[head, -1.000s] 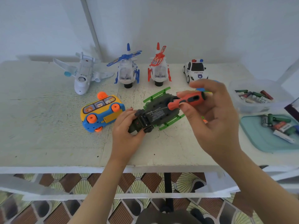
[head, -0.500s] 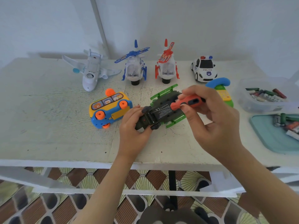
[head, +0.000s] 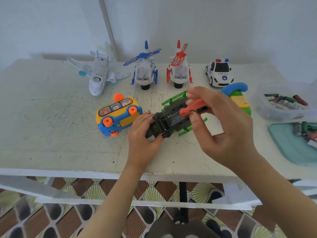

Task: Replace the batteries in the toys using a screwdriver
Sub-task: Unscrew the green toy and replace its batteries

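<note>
A dark grey toy vehicle with green side rails point(head: 171, 120) lies upside down on the white table point(head: 51, 134). My left hand point(head: 143, 134) grips its wheeled near end. In my right hand point(head: 221, 124) is an orange-handled screwdriver point(head: 194, 108), held by the fingertips with its tip hidden against the toy's labelled underside. A clear tub of batteries point(head: 284, 102) sits at the right, and loose batteries point(head: 305, 129) lie on a teal tray point(head: 291, 145).
A yellow and blue toy bus point(head: 118, 115) lies on its side left of my hands. Along the back stand a white plane point(head: 98, 74), a blue helicopter point(head: 145, 71), a red helicopter point(head: 179, 69) and a police car point(head: 219, 73). A toy phone point(head: 239, 97) is behind my right hand.
The camera view has shifted slightly, so the scene sits a little further right. Both hands keep their hold; the screwdriver stays on the toy's underside.
</note>
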`<action>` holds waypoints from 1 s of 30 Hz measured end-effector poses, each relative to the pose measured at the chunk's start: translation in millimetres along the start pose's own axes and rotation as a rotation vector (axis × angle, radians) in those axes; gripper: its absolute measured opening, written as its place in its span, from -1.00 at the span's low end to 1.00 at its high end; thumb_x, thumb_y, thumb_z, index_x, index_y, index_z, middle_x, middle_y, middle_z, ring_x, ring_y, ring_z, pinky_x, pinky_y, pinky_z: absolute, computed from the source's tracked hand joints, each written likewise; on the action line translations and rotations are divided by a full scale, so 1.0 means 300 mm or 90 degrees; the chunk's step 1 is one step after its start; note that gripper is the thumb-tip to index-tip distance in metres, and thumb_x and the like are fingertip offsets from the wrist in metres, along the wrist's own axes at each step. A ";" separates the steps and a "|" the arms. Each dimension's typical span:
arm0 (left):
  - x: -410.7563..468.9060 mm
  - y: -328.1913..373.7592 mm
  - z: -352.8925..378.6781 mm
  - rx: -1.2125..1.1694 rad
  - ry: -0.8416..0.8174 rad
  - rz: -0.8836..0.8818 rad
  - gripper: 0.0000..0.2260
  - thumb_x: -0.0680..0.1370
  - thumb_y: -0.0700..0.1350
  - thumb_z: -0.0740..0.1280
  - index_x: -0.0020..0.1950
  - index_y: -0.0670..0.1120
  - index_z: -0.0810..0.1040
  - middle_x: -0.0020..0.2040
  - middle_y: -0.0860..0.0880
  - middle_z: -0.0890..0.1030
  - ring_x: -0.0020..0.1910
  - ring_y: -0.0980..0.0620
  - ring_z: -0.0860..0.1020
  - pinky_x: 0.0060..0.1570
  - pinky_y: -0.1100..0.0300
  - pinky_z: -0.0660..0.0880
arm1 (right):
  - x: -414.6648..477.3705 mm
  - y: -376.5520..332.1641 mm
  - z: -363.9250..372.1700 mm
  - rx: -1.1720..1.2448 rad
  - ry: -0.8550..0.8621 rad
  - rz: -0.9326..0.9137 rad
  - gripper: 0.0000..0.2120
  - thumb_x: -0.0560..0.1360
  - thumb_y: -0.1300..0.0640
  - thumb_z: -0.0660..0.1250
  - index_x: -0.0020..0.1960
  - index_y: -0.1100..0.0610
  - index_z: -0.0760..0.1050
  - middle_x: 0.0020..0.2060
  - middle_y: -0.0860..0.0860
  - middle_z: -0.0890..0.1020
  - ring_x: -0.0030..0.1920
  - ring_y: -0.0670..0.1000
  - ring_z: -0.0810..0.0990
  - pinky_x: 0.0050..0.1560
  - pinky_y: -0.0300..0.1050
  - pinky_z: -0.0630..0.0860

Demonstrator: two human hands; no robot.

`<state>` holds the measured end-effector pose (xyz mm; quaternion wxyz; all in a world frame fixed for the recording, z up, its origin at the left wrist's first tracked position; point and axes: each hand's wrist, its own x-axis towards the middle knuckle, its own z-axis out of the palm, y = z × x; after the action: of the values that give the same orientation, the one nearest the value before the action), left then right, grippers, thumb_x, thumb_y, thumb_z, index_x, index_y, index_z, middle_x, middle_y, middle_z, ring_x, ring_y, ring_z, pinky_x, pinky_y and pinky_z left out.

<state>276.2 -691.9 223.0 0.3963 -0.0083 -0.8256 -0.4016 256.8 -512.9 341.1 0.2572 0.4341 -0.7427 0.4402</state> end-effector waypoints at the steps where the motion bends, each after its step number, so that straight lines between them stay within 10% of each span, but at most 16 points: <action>1: -0.001 0.000 -0.001 -0.001 0.000 -0.001 -0.60 0.38 -0.02 0.42 0.20 -0.06 0.52 0.12 0.06 0.51 0.23 0.15 0.44 0.32 0.35 0.33 | 0.007 -0.002 0.001 -0.001 0.014 -0.002 -0.68 0.51 0.32 0.32 0.24 0.22 0.44 -0.05 0.17 0.60 -0.03 0.04 0.59 0.01 -0.13 0.56; 30: 0.005 0.002 -0.001 -0.011 0.003 0.007 -0.61 0.37 -0.06 0.42 0.17 -0.14 0.56 0.12 0.03 0.52 0.20 0.08 0.48 0.26 0.19 0.43 | 0.106 -0.042 0.020 -0.053 -0.001 0.020 -0.74 0.54 0.22 0.24 0.20 0.14 0.54 -0.10 -0.06 0.67 -0.05 -0.11 0.56 0.26 -0.05 0.32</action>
<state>275.7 -692.1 224.5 0.4008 -0.0155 -0.8209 -0.4066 252.1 -534.5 368.0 0.2675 0.4117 -0.7672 0.4128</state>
